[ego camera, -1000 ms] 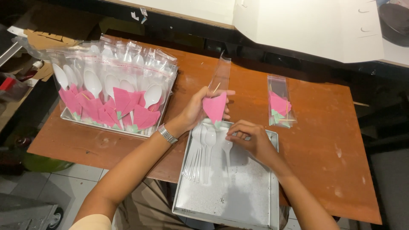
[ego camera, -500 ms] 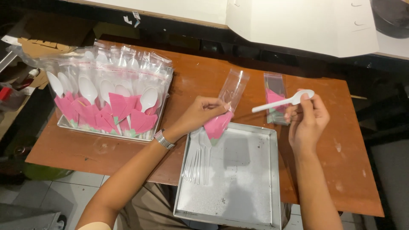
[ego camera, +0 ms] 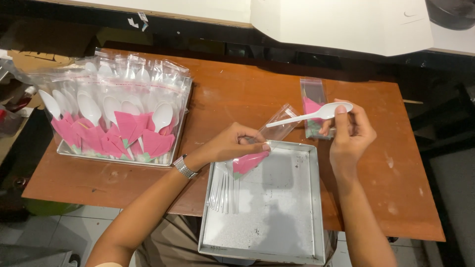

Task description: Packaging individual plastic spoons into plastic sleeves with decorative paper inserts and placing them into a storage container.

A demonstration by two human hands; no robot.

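My left hand [ego camera: 228, 145] holds a clear plastic sleeve [ego camera: 277, 126] with a folded pink napkin [ego camera: 250, 160] in it, over the far left corner of a metal tray [ego camera: 277, 227]. My right hand [ego camera: 349, 132] grips a white plastic spoon [ego camera: 311, 116] by its bowl end, with the handle pointing left at the sleeve's open mouth. Several white plastic forks [ego camera: 223, 190] lie on the tray below my left hand.
A second metal tray [ego camera: 116, 160] at the left holds several packed sleeves [ego camera: 114, 106] with spoons and pink napkins. One more packed sleeve [ego camera: 311, 101] lies on the brown wooden table [ego camera: 237, 94] behind my right hand. A white box [ego camera: 341, 22] stands at the back.
My right hand lifted a spoon from the tray and brought it toward the sleeve. My left hand tilted the sleeve so that its mouth faces the spoon.
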